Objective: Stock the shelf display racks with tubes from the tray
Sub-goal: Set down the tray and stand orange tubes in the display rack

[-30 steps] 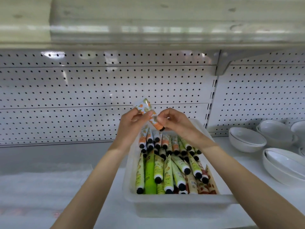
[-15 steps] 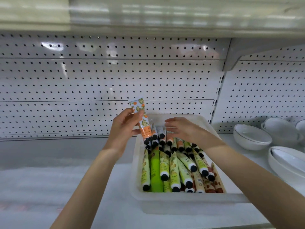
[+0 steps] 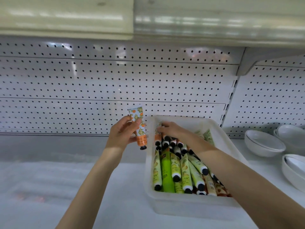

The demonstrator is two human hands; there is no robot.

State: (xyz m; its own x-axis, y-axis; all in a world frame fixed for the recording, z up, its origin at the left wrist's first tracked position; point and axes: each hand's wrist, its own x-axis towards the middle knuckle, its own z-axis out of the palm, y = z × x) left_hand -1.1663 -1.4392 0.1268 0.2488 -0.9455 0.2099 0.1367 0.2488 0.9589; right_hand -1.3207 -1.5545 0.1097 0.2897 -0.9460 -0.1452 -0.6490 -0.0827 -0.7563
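Note:
A white plastic tray (image 3: 186, 205) stands on the shelf, filled with several green, orange and brown tubes with black caps (image 3: 175, 169). My left hand (image 3: 123, 133) holds an orange floral tube (image 3: 140, 129) upright, cap down, just left of the tray's far corner. My right hand (image 3: 171, 129) reaches into the far end of the tray, fingers curled over an orange tube (image 3: 158, 134) in the back row. Whether that tube is lifted cannot be told.
A white pegboard back wall (image 3: 115, 83) rises behind the shelf, under an upper shelf (image 3: 148, 19). Stacked white bowls (image 3: 264, 142) stand to the right of the tray, with more bowls (image 3: 295, 171) nearer at the right edge. The shelf surface (image 3: 66, 187) stretches left of the tray.
The hands parted. My left hand kept the orange floral tube and turned it upright, cap down. My right hand let go and went down into the tray's back row.

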